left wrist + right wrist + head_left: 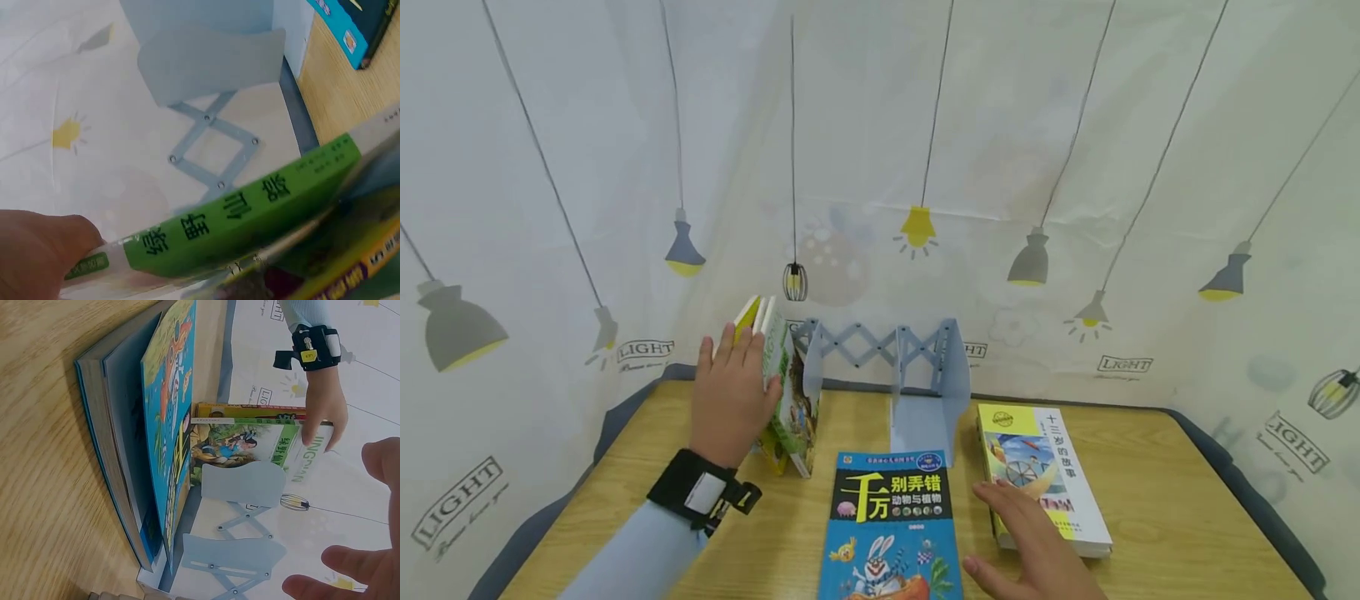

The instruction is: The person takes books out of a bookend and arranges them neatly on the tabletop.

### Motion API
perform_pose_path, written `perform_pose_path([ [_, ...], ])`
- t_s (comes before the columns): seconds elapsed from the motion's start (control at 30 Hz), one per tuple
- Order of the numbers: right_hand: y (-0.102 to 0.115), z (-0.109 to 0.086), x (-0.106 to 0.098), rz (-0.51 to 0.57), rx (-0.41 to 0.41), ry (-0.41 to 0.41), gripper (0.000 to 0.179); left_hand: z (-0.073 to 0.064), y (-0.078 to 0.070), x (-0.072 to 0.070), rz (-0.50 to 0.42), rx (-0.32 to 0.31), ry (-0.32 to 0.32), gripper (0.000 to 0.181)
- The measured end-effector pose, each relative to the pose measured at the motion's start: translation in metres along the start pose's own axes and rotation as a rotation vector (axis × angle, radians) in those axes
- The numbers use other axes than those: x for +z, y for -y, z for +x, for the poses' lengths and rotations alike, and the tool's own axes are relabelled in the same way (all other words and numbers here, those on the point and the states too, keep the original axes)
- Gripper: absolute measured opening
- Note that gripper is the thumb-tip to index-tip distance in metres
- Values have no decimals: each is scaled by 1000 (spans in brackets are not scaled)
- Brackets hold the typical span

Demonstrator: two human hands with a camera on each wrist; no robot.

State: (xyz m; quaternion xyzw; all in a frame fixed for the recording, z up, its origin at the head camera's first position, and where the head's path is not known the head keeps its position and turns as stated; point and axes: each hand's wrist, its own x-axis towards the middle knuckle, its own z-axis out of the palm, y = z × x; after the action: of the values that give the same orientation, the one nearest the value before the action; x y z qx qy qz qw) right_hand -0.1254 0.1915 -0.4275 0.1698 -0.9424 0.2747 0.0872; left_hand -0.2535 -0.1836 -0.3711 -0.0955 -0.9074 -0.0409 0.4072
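Observation:
My left hand (733, 404) grips the upper part of several upright books, its thumb on the near side. The outermost, a green-and-white picture book (797, 400), shows a green spine in the left wrist view. Beside it stands a yellow-and-red book (250, 411). They stand left of a blue-grey expanding bookshelf (925, 421). My right hand (1033, 537) is spread, holding nothing, low by a thick yellow-and-white book (1078, 500). Left of that hand lies a blue book with a rabbit on its cover (891, 533); the right wrist view shows thick pages under its cover.
All of this is on a wooden table (1180, 500). A pale cloth printed with hanging lamps (917, 229) rises behind and at both sides. The bookshelf's crossed struts (857, 346) run along the table's back edge.

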Motion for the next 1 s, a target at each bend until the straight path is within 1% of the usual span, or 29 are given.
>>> perform_pose_path([
  [0.07,1,-1,0,4,-3,-5,72,1,-9,0,-16,4,26,65],
  [0.17,2,-2,-1,18,-19,-15,70,3,-21,-1,-48,-15,70,65],
  [0.23,3,-2,-1,31,-31,-16,68,2,-27,-2,-63,-31,79,65],
  [0.3,4,-3,-1,42,-34,-16,66,1,-33,-3,-85,-42,68,65],
  [0.4,4,-3,0,44,-41,-23,65,-6,-40,-4,-130,-37,37,64],
  [0.47,3,-3,1,37,-57,-37,64,-12,-44,-4,-170,-22,20,62],
  [0.53,2,-3,2,29,-77,-54,64,-18,-47,-5,-190,-1,-1,61],
  [0.63,2,-3,2,22,-88,-62,63,-28,-49,-7,-200,23,-37,63],
  [0.77,2,-3,2,25,-74,-51,63,-40,-50,-10,-221,38,-82,66],
  [0.9,2,-5,2,36,-70,-43,62,-49,-52,-11,-258,56,-130,66],
  [1.0,2,-5,2,48,-53,-24,62,-54,-53,-11,-269,58,-134,67],
])
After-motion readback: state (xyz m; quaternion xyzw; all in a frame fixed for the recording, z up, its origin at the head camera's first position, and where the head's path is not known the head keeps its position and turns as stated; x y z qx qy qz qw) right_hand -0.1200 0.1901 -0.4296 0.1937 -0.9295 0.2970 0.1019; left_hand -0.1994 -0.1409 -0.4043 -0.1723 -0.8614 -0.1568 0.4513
